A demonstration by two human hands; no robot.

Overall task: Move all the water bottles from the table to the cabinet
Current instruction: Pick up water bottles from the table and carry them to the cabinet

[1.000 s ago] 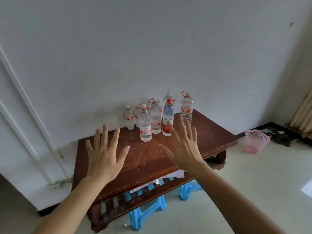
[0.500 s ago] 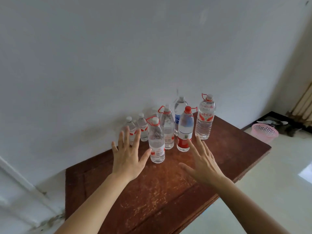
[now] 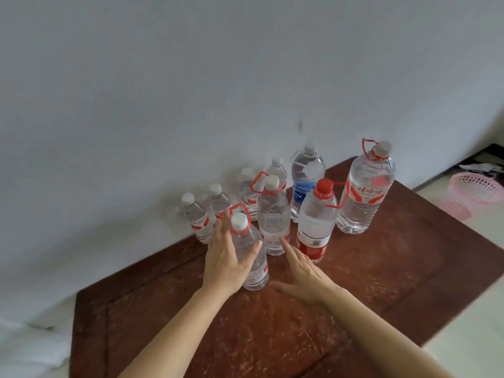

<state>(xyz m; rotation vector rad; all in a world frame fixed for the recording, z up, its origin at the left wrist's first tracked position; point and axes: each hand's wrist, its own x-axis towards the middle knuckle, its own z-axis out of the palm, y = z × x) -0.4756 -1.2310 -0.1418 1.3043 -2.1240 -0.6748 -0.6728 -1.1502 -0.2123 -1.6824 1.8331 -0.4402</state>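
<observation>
Clear plastic meets the left hand. It is spread wide against the nearest bottle, with straight fingers rising along the bottle's left side and the thumb lying across its front, not curled round it. The right hand is also wide and holds nothing. Its palm faces down over the surface and its fingers reach toward the foot of the second bottle; I cannot tell whether a fingertip touches it.

Both of these bottles have white caps and red ring handles. Just right of the second stands a red-capped bottle with a red and white label. Behind it is a blue-labelled bottle, and at the far right a large bottle with a red carry loop. Several small bottles stand in a cluster to the left, close to the pale grey wall. All the bottles stand on the worn brown wooden surface. To its right, a pink basket sits on the light floor.
</observation>
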